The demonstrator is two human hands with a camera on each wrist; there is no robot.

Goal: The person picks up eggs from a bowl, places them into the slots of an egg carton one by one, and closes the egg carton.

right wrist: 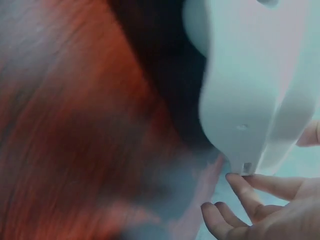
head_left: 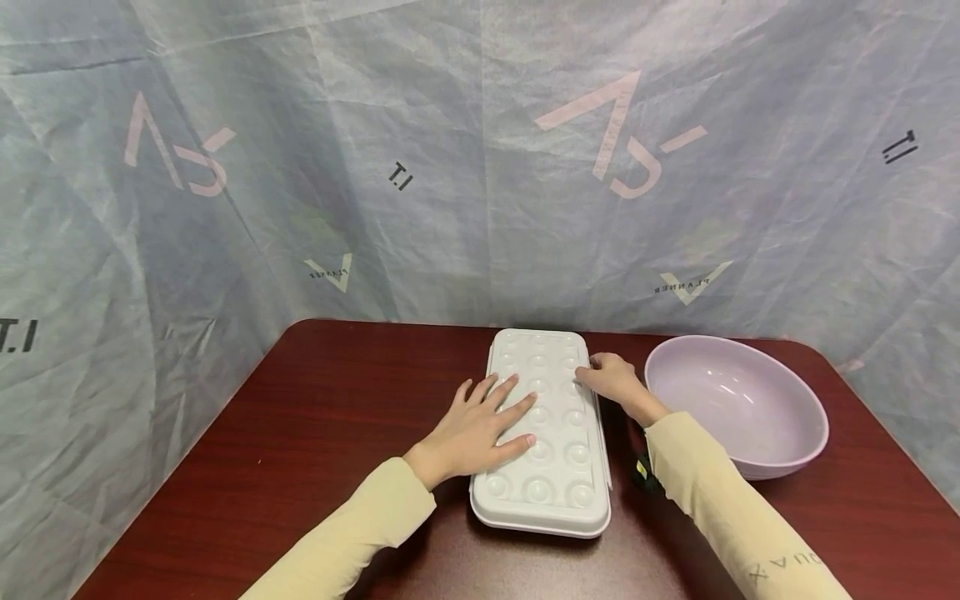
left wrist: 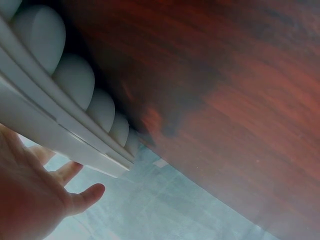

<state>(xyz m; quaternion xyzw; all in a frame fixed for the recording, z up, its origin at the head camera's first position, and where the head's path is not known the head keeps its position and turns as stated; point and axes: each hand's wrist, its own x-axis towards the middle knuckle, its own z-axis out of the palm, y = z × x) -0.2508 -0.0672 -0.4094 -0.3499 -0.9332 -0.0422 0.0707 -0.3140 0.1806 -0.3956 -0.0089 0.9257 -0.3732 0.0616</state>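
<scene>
A long white plastic egg box (head_left: 555,512), its closed lid marked with rows of round bumps, lies lengthwise on the table. My left hand (head_left: 476,429) rests on the lid's left half, fingers spread. Seen from the left wrist, rounded cups (left wrist: 75,80) bulge beneath the box's rim, with the fingers above its far side. At the right edge, toward the far end, my right hand (head_left: 611,377) grips the side with bent fingers. In the right wrist view its fingertips (right wrist: 235,179) meet a tab with a small square hole (right wrist: 247,167), the thumb partly hidden behind the box.
A lilac oval bowl (head_left: 738,408) stands on the dark red wooden table (head_left: 337,400) to the right, beside my right forearm. Partly under that forearm lies a dark item with a yellow patch (head_left: 642,470). A grey printed sheet (head_left: 450,208) hangs behind the table.
</scene>
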